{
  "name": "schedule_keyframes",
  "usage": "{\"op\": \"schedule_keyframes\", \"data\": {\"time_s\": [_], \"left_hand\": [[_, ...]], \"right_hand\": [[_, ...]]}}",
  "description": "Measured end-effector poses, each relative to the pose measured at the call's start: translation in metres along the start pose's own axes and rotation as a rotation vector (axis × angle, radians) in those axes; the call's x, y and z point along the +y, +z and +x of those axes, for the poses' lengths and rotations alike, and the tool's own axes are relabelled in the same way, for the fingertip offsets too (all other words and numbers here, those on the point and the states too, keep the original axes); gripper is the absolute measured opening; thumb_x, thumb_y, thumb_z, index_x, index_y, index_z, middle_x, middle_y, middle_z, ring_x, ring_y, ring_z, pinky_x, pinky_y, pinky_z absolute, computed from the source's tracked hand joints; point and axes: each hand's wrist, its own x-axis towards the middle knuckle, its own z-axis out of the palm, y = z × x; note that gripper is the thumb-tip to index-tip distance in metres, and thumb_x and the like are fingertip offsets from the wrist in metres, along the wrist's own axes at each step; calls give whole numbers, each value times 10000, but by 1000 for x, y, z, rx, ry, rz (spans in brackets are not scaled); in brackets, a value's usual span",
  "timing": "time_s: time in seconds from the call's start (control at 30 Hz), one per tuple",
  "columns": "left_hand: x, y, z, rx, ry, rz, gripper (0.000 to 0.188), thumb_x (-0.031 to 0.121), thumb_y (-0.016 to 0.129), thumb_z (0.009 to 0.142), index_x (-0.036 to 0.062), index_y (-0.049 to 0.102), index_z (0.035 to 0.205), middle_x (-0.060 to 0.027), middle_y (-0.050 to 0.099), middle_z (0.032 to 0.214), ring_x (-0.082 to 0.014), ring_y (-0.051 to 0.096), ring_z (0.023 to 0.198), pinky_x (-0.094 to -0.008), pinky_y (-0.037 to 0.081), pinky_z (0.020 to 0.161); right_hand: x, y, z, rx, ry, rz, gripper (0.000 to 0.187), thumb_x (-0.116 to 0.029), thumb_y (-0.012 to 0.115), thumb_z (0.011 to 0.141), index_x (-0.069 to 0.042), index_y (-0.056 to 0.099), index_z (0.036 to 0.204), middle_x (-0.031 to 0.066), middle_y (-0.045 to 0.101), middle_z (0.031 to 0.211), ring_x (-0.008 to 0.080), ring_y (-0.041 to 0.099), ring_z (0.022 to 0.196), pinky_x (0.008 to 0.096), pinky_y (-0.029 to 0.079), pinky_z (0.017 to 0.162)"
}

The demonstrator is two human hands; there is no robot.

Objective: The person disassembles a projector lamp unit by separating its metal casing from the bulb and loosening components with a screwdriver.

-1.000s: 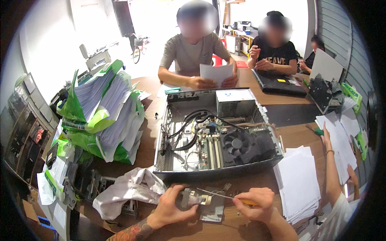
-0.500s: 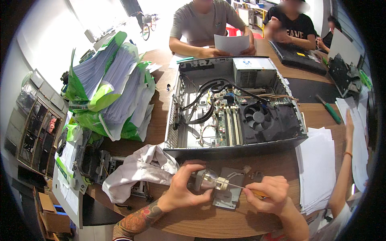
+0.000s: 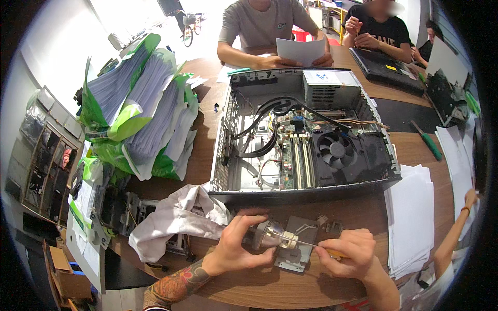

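In the fingers of my left hand [image 3: 236, 244] is a reflector lamp [image 3: 267, 236], tilted on its side with a pale base and thin wires facing right. My right hand [image 3: 350, 253] grips a screwdriver [image 3: 308, 243] with a yellow-orange handle mostly hidden in the palm. Its thin shaft reaches left to the lamp's base; whether the tip touches is too small to tell. Under the lamp lies a grey metal plate [image 3: 291, 263], with small loose parts [image 3: 332, 225] beside it. A crumpled whitish cloth [image 3: 161, 228] rests left of my left hand.
An opened computer case [image 3: 306, 194] spans the table beyond my hands. Stacked papers in green wrapping [image 3: 140, 114] stand left, loose white sheets [image 3: 410, 217] right. A green-handled screwdriver [image 3: 430, 146] lies farther right. Co-workers sit opposite; another person's arm [image 3: 454, 233] reaches in at right.
My hands stay nearly in place, with the lamp turned slightly. At right, the other person's arm has drawn back lower. The co-worker at far right has moved their hands.
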Motion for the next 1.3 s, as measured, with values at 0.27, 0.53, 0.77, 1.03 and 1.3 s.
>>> {"op": "schedule_keyframes", "data": {"time_s": [0.27,0.53,0.77,1.03,1.3], "left_hand": [[-2,-1,-1,-16,-19,-31,659,191,870,615,-19,560,1157,-195,634,1109,-292,645,1024,-354,510,888],[-5,-8,2,-124,-6,-167,649,129,827,639,-13,550,1209,-207,589,1242,-285,592,1155,-360,464,978],[-5,-9,4,-177,11,-239,652,89,792,653,-15,528,1239,-222,570,1276,-297,578,1172,-365,457,988],[-4,-8,4,-157,19,-251,618,82,772,667,6,561,1242,-185,580,1286,-275,606,1140,-331,505,906],[-5,-12,4,-187,0,-253,611,96,758,671,18,568,1246,-176,585,1290,-271,612,1123,-334,507,887]], "right_hand": [[1,-2,-1,1,0,1,156,-77,815,668,-82,710,784,7,504,516,139,464,390,277,328,380],[0,-4,0,-30,-11,14,153,-93,818,666,-89,711,775,-6,514,519,134,464,390,271,332,380],[0,-5,1,-28,-22,51,150,-63,805,639,-71,718,761,19,517,500,136,463,381,257,331,392],[-1,-7,1,-36,-2,41,141,-78,817,663,-87,698,740,1,550,538,132,487,396,265,363,379],[1,-6,1,-74,-18,41,147,-80,821,658,-89,703,746,3,552,539,134,495,400,266,366,382]]}}
